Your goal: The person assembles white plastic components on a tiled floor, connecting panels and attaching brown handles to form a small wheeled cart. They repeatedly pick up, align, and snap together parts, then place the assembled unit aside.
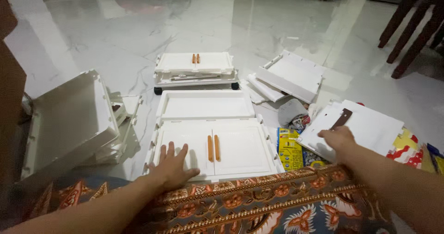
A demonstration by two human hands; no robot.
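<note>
Above the patterned cloth [277, 201], both hands lie open: left [172, 168] flat on door panel [231, 146], right [340, 139] on white board [370, 127].

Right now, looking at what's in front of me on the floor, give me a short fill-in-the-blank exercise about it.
1. The left hand lies flat on a white door panel that has two ______ handles.
2. The right hand rests on a white panel that carries a dark ______ strip.
3. The white unit farther back stands on small black ______.
4. All the parts lie on a glossy white ______ floor.

Missing words: orange; brown; wheels; marble
</note>
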